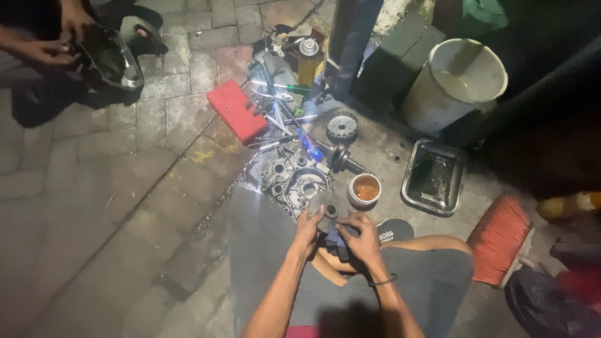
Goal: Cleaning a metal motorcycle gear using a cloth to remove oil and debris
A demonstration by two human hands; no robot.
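The small round toothed gear (325,205) held between the left hand (307,226) and the right hand (362,236) looks like dull grey metal, greasy and matt. The flat cast engine cover (291,178) below it is pale metal with a rough, dirty sheen. The rectangular tray (434,177) is dark, oily metal, glossy inside. The red flat box (236,111) seems smooth plastic. The white bucket (455,84) is matt plastic. The paving-stone floor (113,206) is rough and stained.

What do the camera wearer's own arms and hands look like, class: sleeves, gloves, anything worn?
Both forearms are bare, with no sleeves in view. The left hand and right hand wear no gloves. A thin dark band circles the right wrist. No rings or watch can be made out.
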